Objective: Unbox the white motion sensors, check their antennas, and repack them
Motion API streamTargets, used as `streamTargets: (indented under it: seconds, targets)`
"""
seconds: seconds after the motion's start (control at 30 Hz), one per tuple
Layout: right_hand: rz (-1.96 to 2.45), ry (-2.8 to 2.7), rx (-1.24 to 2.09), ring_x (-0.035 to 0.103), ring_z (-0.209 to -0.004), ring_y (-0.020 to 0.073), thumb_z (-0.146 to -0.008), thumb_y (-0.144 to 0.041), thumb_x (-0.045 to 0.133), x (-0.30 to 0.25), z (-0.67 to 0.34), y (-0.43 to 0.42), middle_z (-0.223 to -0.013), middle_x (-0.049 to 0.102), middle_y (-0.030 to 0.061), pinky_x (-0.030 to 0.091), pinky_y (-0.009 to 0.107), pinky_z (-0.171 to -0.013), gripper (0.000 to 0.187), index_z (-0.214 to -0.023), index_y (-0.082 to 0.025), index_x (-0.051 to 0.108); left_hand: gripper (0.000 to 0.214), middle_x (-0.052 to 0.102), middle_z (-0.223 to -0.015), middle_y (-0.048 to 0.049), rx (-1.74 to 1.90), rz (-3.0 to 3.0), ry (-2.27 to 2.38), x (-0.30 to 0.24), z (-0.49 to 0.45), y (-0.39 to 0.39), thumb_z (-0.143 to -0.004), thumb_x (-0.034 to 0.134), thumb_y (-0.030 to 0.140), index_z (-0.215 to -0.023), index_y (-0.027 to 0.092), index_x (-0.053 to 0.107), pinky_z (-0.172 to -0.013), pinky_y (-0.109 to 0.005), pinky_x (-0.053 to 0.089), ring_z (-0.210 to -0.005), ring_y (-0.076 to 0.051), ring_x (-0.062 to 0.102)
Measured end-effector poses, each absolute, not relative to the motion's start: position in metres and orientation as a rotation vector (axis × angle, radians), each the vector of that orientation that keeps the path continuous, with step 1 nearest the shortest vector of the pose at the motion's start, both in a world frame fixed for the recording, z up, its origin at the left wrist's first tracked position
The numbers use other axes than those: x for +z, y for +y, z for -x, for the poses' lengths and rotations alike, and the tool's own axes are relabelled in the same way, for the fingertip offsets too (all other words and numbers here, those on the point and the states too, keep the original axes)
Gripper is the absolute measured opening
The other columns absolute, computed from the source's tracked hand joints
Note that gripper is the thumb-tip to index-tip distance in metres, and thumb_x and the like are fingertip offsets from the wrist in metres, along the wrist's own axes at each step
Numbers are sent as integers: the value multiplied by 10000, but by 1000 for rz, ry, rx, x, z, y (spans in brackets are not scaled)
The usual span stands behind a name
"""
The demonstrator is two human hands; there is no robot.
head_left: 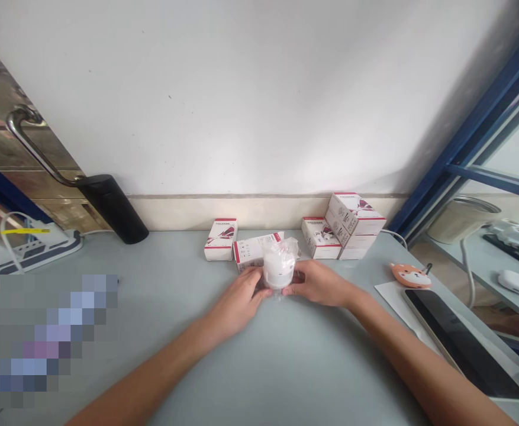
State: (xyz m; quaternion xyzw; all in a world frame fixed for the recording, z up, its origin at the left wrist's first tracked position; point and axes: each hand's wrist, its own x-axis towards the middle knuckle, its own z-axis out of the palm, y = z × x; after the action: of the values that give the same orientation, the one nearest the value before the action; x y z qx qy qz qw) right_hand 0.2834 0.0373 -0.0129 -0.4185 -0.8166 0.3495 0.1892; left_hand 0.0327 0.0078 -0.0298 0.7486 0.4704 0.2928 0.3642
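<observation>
Two bare hands meet at mid-desk in the head view, forearms coming in from the lower edge. The left hand (241,299) and right hand (319,284) grip a white round item (279,272) from opposite sides. The item sits low over the grey desk (286,367); I cannot tell whether it touches the surface. The left fingers (259,289) curl against its left flank and the right fingers (293,288) against its right flank, both sets closed on it. A clear plastic bag (288,248) wraps the item, with its crumpled top standing loose above.

Just behind the item a flat box (252,251), white with red trim, lies on its side, partly hidden by the bag. Just beside it to the left stands an upright box (221,238) of the same kind. To the right is a third box (316,236), and against that a stack of boxes (357,228) with the top one tilted. All of them sit near the foot of the wall.

At far left a black cylinder (112,207) lies tilted toward the wall, and left of it is a white power strip (37,248) with a cable. Right of the right forearm are an orange fox-shaped case (410,275) and a dark-screened tablet (458,337) resting on a white sheet (390,293).
</observation>
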Motion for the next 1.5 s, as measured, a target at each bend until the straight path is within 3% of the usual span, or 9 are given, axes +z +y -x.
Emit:
streamTargets:
  seconds: [0.07,0.2,0.4,0.67,0.8,1.1,1.23,1.33,1.5]
  targets:
    - [1214,-2321,936,557,-725,181,-887,-477,765,-15,-281,38,-795,661,-10,395,298,-663,246,-920,-237,716,385,667,-1380,-126,784,-1909,1208,-29,-34,4,-949,675,414,-1307,275,676,-1122,-532,440,-1313,-378,588]
    - [1266,-2368,869,554,-708,175,-899,-438,751,-14,-278,36,-792,668,-15,372,295,-652,203,-887,-244,695,730,573,-1537,-130,947,-1818,1049,-20,-39,-4,-899,760,376,-1565,298,472,-1206,-518,380,-1446,-378,494]
    - [1237,-2408,745,527,-669,173,-937,-361,691,-12,-275,31,-802,693,10,354,305,-634,127,-898,-242,675,444,716,-1298,-95,919,-1678,1050,-23,-45,-1,-931,732,435,-1333,288,616,-1059,-466,506,-1236,-341,652]
    - [1150,-2387,797,488,-661,158,-936,-448,707,-4,-277,29,-758,637,-13,340,299,-626,245,-835,-235,643,541,689,-1374,-105,983,-1510,1006,-24,-45,4,-863,827,395,-1331,262,591,-1056,-449,526,-1267,-325,658]
    - [1080,-2117,970,440,-668,145,-998,-608,583,4,-275,26,-757,575,-15,346,290,-617,420,-847,-219,639,622,695,-1386,-115,1116,-1196,930,-4,-42,4,-853,846,374,-1388,257,552,-1037,-448,540,-1298,-337,650]
    - [1103,-1836,826,482,-668,143,-1020,-576,562,5,-267,23,-800,633,2,394,294,-643,400,-908,-213,689,478,653,-1469,-103,1188,-822,751,10,-39,8,-928,770,262,-1364,243,575,-1161,-489,493,-1387,-315,601]
    - [1109,-1693,907,467,-624,137,-1021,-598,550,1,-263,20,-695,559,-23,379,286,-605,414,-872,-218,620,383,633,-1502,-91,1174,-815,688,13,-40,5,-967,730,281,-1331,233,619,-1197,-466,475,-1414,-292,581]
    - [1051,-1494,1102,515,-585,136,-1013,-619,555,-2,-257,19,-680,567,-43,392,281,-582,379,-982,-242,572,421,644,-1490,-90,1190,-836,680,17,-42,2,-966,730,271,-1370,239,614,-1208,-475,470,-1424,-292,573]
    - [916,-1273,1449,674,-662,161,-984,-707,537,-4,-244,15,-1041,699,29,477,297,-577,515,-1277,-287,485,689,680,-1437,-52,1284,-881,701,17,-44,0,-950,746,204,-1544,341,423,-1227,-470,442,-1426,-247,571]
